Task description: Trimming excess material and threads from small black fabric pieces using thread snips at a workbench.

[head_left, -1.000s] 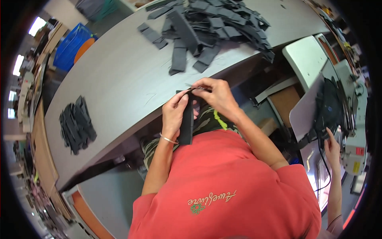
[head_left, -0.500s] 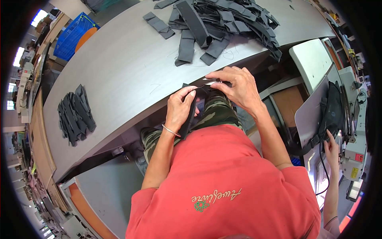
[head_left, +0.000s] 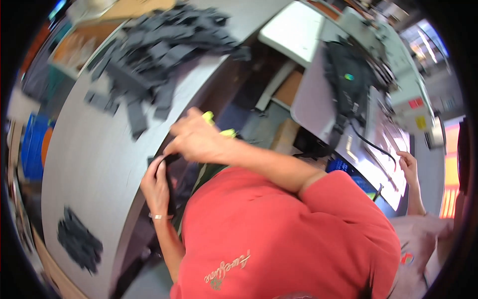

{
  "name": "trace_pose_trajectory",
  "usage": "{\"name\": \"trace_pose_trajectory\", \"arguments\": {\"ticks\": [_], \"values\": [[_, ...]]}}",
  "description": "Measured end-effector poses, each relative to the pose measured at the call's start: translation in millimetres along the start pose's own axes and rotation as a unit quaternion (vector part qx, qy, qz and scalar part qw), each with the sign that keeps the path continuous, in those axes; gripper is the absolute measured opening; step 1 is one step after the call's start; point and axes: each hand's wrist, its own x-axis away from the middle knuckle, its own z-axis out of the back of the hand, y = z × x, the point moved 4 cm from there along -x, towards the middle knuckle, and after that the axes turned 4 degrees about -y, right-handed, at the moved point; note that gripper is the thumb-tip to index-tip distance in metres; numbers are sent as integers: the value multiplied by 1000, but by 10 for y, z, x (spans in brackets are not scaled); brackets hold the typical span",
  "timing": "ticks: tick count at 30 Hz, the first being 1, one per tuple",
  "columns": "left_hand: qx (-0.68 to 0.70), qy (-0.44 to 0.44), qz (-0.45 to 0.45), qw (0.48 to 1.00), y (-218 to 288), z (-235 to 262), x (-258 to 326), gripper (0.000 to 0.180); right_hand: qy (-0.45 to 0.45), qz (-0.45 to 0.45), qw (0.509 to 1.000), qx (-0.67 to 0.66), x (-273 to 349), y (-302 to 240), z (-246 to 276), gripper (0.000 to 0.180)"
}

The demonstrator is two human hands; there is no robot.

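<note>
My left hand (head_left: 155, 185) is closed at the table's front edge, pinching the top of a dark grey fabric strip (head_left: 172, 192) that hangs below it. Close above, my right hand (head_left: 201, 138) is curled, its fingertips near the strip's end. Bright yellow handles, apparently of small scissors (head_left: 228, 133), stick out from behind my right hand; motion blur and my fingers hide the blades. A large heap of similar grey strips (head_left: 169, 52) lies on the far part of the table, and a smaller bundle (head_left: 79, 241) at the near left.
The grey table (head_left: 74, 164) curves along the left. At the right are a white panel (head_left: 294, 30), a black bag (head_left: 348, 74) and a pale sewing machine (head_left: 416, 84). Another person's hand (head_left: 409, 167) is there too. A blue crate (head_left: 35, 144) stands beyond the table.
The view has swung to the right, so the table and heap appear further left. My right hand has turned, and yellow handles now show by it. My left hand keeps the strip.
</note>
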Motion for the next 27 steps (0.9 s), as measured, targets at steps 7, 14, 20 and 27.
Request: {"name": "trace_pose_trajectory", "arguments": {"ticks": [7,14,20,27], "values": [[58,-25,10,998,113,-51,-29,28,115,-36,991,-52,118,44,-108,24],[63,-15,5,998,145,-9,-41,31,134,-86,968,-194,115,113,-146,16],[198,39,37,979,361,-4,13,26,-3,-170,845,-506,-8,111,-377,23],[231,111,-24,966,222,189,34,16,-122,-88,806,-573,-12,-166,-373,24]]}}
